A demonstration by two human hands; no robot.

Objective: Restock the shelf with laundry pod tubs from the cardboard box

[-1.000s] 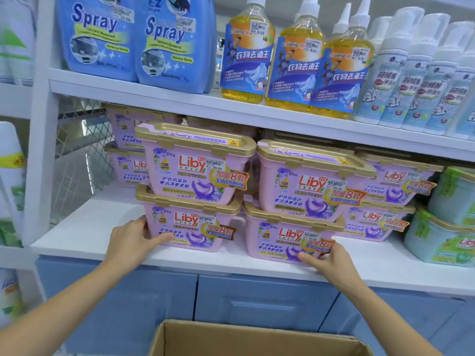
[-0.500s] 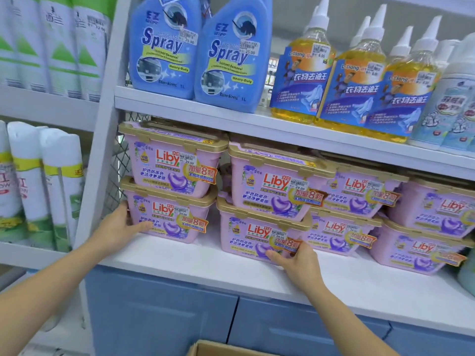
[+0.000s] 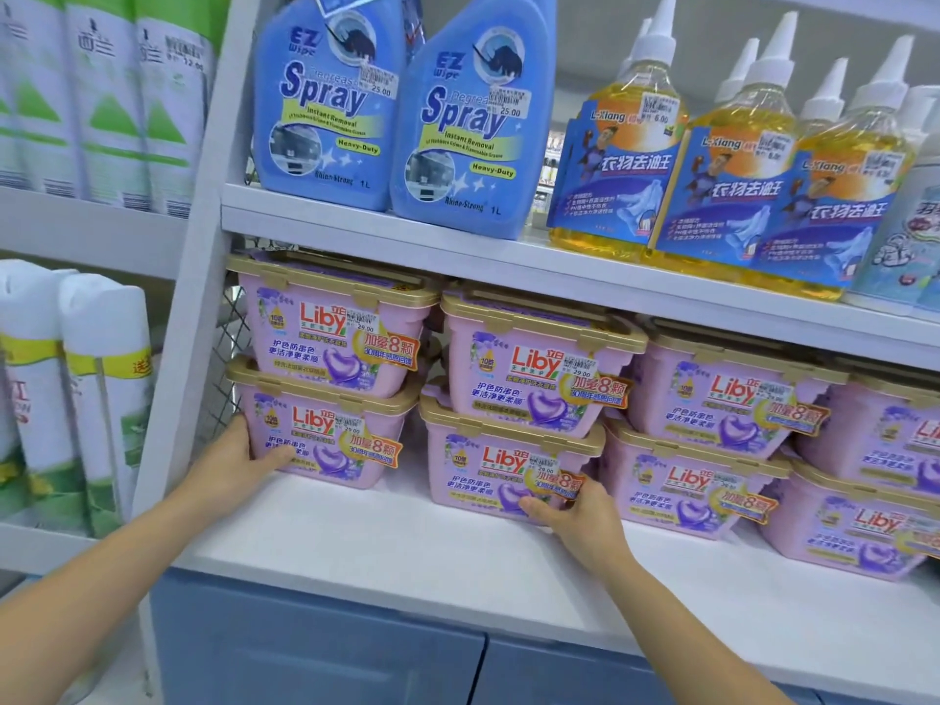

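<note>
Pink laundry pod tubs [image 3: 539, 368] sit stacked two high in a row on the white shelf [image 3: 407, 541]. The left grip [image 3: 239, 460] clasps the left end of the far-left bottom tub [image 3: 330, 435], thumb across its front, fingers curled round its side. The right grip [image 3: 580, 516] pinches the lower right corner of the next bottom tub [image 3: 488, 470], thumb on the front face. Blue spray bottles [image 3: 325, 104] and yellow bottles [image 3: 630, 160] stand on the upper shelf [image 3: 386, 236].

we have one view, head-worn wide-angle | we face the shelf [image 3: 356, 541] front-on, looking forward and a bit down | close: left hand [image 3: 239, 460] and right hand [image 3: 585, 516] reach the pod tubs [image 3: 508, 465] mid-frame | verticals lean, edges bowed
</note>
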